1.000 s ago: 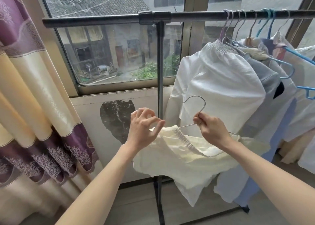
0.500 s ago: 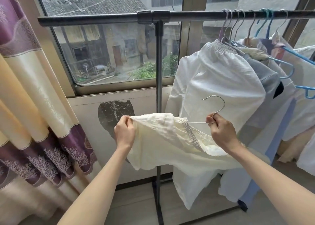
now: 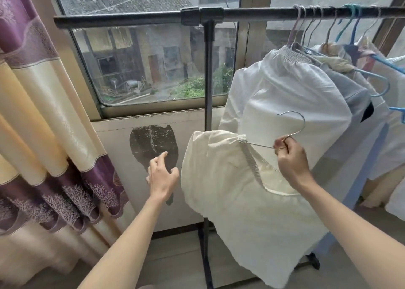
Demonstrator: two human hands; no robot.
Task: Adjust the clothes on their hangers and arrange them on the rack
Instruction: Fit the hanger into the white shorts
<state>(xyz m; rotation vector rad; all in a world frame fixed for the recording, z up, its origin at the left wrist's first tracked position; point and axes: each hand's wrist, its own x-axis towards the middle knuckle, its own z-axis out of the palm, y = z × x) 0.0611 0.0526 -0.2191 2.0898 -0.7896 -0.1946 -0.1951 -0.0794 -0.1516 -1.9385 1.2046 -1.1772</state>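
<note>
A cream garment (image 3: 228, 179) with an elastic waistband hangs on a metal wire hanger (image 3: 293, 124). My right hand (image 3: 289, 157) pinches the hanger at the base of its hook, below the rack's bar. My left hand (image 3: 162, 174) is open and just left of the cream garment, apart from it. The black rack bar (image 3: 131, 21) runs across the top, with its upright post (image 3: 208, 80) behind the garment. A white garment (image 3: 291, 95) hangs on the bar at right, first in a row of several clothes.
Several hangers (image 3: 328, 23), some blue, crowd the bar's right end. A purple and cream curtain (image 3: 39, 104) hangs at left. Behind the rack is a window (image 3: 153, 58) above a wall panel with a dark patch (image 3: 153, 144). The rack's foot (image 3: 311, 262) rests on the floor.
My left hand has let go of the cream garment's left edge and dropped away, open. The garment now hangs down from the hanger, which my right hand has raised a little.
</note>
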